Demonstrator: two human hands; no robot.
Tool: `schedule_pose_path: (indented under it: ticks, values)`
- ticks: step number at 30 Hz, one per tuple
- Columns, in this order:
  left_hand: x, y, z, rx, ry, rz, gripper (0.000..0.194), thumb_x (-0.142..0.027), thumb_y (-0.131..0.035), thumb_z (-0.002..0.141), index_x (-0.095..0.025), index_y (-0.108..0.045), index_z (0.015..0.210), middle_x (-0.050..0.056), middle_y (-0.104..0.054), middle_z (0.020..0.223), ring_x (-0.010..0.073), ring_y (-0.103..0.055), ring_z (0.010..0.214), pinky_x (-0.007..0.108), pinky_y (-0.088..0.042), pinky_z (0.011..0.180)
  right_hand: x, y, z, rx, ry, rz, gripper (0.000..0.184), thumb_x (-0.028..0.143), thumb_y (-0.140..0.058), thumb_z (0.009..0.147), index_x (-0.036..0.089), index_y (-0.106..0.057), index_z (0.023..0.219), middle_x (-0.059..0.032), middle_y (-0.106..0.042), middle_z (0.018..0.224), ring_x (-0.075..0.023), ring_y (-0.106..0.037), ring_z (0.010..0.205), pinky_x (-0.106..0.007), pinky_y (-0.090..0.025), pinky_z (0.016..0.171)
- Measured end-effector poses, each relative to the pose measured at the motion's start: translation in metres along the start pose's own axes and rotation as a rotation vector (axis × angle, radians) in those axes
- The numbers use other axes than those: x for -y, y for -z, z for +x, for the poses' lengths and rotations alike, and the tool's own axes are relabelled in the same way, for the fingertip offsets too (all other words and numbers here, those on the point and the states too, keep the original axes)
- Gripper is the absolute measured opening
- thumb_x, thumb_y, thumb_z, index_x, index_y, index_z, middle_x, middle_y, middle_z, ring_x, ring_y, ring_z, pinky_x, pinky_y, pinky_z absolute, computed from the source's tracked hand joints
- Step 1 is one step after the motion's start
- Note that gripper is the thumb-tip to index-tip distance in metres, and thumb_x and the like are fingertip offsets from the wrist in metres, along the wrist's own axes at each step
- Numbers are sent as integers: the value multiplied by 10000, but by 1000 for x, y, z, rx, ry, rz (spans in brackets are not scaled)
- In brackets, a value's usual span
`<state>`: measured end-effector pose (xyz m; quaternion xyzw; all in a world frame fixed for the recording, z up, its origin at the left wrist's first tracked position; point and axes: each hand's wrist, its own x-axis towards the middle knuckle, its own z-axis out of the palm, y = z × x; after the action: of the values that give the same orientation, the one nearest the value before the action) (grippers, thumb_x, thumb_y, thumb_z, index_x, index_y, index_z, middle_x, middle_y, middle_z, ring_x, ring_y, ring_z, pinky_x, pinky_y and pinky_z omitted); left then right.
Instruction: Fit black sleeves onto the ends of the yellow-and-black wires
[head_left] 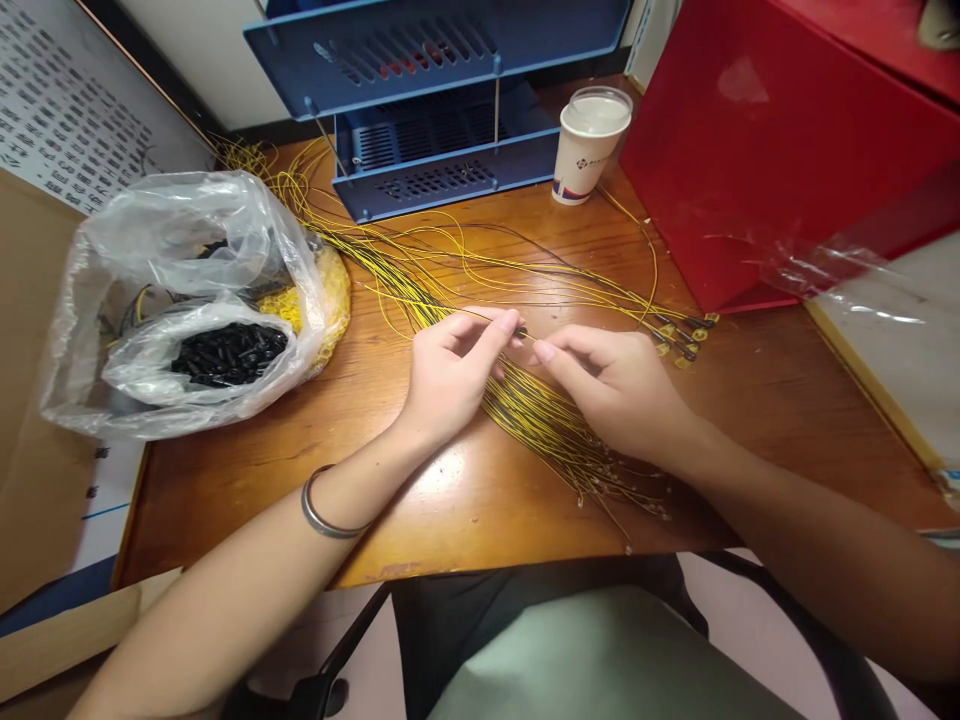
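Nearest to the camera, at six o'clock, is the pale green cloth (585, 650) of the person's clothes. In the middle, over the table (225, 480), the left hand (454, 368) pinches a thin wire (529, 338) beside a small dark piece (521, 332); the right hand (619, 380) pinches seemingly the same wire, just toward four o'clock. Below them lies the wire bundle (536, 408), its loose ends toward four o'clock. The open plastic bag (124, 235) with black pieces (229, 352) stands at nine o'clock. For good handling, I would grip close to the dark piece, keep the wire straight between both thumbs, use only small force so it does not bend, and hold it apart from the bundle.
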<state>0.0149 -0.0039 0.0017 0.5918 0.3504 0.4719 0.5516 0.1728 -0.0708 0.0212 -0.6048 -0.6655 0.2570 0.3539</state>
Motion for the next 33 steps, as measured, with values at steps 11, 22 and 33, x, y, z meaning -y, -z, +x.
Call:
schedule_pose_path:
  ticks: [11, 22, 33]
  values:
    - [4, 1, 0, 43, 22, -13, 300, -445, -752, 836, -146, -735, 822, 20, -702, 713, 49, -555, 472, 171, -482, 457, 0, 1, 0, 15, 30, 8, 329, 310, -509, 994, 169, -733, 797, -13, -644, 684, -134, -572, 673, -254, -372, 629]
    - [1, 1, -1, 113, 18, -31, 295, -429, -748, 841, -142, -727, 780, 32, -714, 716, 64, -593, 513, 174, -480, 469, 2, 2, 0, 23, 72, -8, 349, 297, -531, 986, 164, -703, 713, 26, -590, 603, -93, -466, 561, -240, -326, 565]
    - [3, 1, -2, 85, 7, -3, 298, -439, -739, 845, -147, -731, 786, 43, -733, 748, 87, -623, 565, 197, -497, 498, -1, 1, -1, -4, 31, -11, 302, 316, -526, 985, 166, -766, 880, -30, -746, 798, -128, -593, 658, -245, -390, 613]
